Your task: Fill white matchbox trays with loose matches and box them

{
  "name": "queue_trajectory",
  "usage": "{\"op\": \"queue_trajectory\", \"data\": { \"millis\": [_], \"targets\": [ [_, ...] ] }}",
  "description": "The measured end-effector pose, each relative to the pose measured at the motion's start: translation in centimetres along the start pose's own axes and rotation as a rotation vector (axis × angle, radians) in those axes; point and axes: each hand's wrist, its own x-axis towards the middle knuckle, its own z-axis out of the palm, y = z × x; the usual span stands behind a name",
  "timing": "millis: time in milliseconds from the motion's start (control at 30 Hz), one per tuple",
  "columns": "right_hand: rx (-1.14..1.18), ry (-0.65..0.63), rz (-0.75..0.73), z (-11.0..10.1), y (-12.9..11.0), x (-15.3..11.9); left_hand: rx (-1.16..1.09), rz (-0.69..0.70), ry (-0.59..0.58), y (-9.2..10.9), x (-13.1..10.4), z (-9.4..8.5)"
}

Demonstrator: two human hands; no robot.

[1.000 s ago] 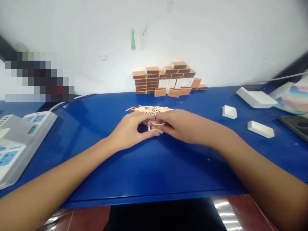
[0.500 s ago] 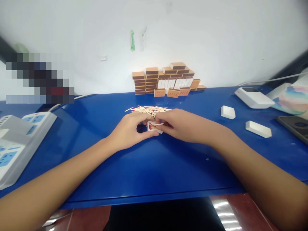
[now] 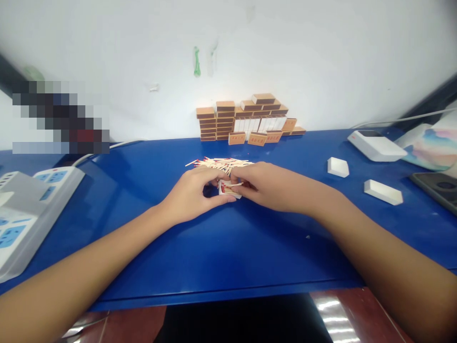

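A small white matchbox tray (image 3: pixel 223 188) with red-headed matches in it rests at the middle of the blue table. My left hand (image 3: pixel 193 193) grips the tray from the left, thumb along its near side and fingers at its far side. My right hand (image 3: pixel 259 185) is at the tray's right end, thumb and fingers pinched around matches (image 3: pixel 236 184) lying over it. Just beyond both hands lies a loose pile of matches (image 3: pixel 217 163), partly covered by them.
Stacked matchboxes (image 3: pixel 224 121) stand against the wall. On the right are two white trays (image 3: pixel 338 167), a white device (image 3: pixel 376 146), a colourful bag (image 3: pixel 433 147) and a dark phone (image 3: pixel 435 186). A power strip (image 3: pixel 50 202) lies at the left.
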Motion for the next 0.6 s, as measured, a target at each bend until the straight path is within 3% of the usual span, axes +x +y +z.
{"op": "queue_trajectory", "data": {
  "millis": [600],
  "targets": [
    [0.016, 0.006, 0.005, 0.13, 0.04, 0.09, 0.137, 0.101, -0.037, -0.18, -0.14, -0.29]
  ]
}}
